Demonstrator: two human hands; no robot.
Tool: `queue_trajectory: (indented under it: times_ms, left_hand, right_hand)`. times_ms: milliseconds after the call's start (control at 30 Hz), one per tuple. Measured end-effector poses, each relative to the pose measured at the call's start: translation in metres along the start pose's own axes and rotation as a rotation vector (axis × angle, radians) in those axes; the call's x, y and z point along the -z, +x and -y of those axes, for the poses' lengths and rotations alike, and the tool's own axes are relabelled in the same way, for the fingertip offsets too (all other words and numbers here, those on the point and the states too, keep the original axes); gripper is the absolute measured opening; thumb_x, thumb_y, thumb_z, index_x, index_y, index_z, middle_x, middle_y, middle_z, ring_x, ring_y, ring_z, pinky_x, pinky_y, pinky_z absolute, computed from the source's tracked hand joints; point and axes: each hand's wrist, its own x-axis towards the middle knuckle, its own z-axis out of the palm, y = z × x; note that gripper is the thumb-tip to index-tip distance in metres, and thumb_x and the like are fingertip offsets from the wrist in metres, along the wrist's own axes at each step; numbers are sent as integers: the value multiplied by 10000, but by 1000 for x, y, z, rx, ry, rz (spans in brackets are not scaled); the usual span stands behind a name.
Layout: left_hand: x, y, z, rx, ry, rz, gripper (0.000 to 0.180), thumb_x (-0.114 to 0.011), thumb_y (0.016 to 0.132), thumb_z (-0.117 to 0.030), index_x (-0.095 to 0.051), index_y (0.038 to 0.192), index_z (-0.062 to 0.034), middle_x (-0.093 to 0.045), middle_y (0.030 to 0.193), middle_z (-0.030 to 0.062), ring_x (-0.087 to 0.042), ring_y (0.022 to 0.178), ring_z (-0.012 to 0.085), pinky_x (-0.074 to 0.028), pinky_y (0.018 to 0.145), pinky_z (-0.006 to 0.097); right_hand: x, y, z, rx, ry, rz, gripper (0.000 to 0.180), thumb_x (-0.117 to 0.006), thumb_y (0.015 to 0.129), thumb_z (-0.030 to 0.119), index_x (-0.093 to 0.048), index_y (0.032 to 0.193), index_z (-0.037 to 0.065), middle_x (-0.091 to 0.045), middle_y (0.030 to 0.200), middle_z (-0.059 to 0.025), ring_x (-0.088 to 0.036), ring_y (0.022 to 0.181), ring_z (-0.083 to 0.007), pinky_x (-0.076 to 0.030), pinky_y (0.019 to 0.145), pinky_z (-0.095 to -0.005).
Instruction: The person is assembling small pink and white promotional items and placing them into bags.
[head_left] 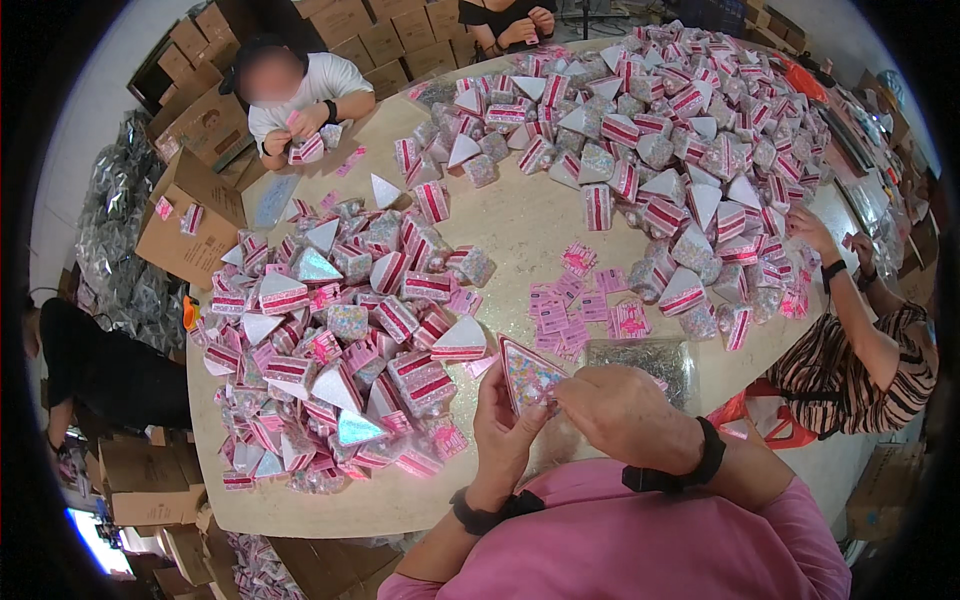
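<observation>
My left hand [503,425] is closed around a cake-slice-shaped piece [530,378], a triangle with a glittery multicoloured face and a pink rim, tilted upward. The fingers of my right hand [620,408] are pinched together at its right corner; what they grip, if anything, is hidden behind the knuckles. Just beyond my right hand lies a clear shallow tray [640,348] of small thin metal-looking bits. Loose pink printed cards [560,312] are spread on the table beyond the tray.
A large pile of similar cake-slice pieces [340,350] covers the left of the pale table [480,225]; another pile [680,150] fills the far right. Co-workers sit at the far left [310,100], far side [515,25] and right [860,340]. Cardboard boxes [190,220] stand around.
</observation>
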Motion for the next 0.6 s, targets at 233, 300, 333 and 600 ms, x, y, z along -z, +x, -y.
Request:
queue_trajectory:
  times_ms: [233,300,333,600]
  left_hand:
    - [2,1,2,15,-3,10,757,-728,809,-201,-266,1371,12,-428,1288,134,-488,1150,220,-482,931,347]
    - [2,1,3,4,8,1,751,-727,808,-188,-268,1368,12,-429,1285,136,-484,1156,222,-462,953,352]
    - [2,1,4,-1,14,-3,748,-727,808,-181,-269,1367,12,-430,1284,136,-481,1158,223,-452,964,354]
    - [3,0,2,-98,169,-18,750,-726,798,-124,-262,1371,21,-436,1266,126,-472,1158,212,-400,997,348]
  right_hand:
    - [-2,0,-3,-5,13,-8,93,-546,790,73,-552,862,14,-587,779,-141,-605,741,-333,-481,631,-423]
    - [-2,0,-3,-9,19,-2,93,-545,790,71,-551,861,12,-588,780,-143,-605,743,-334,-481,632,-425]
    - [-2,0,-3,-14,20,9,94,-545,787,70,-551,861,11,-588,783,-144,-605,745,-336,-482,633,-426]
    - [0,0,-4,-37,21,64,125,-555,760,63,-549,870,3,-589,797,-151,-608,760,-348,-489,646,-433]
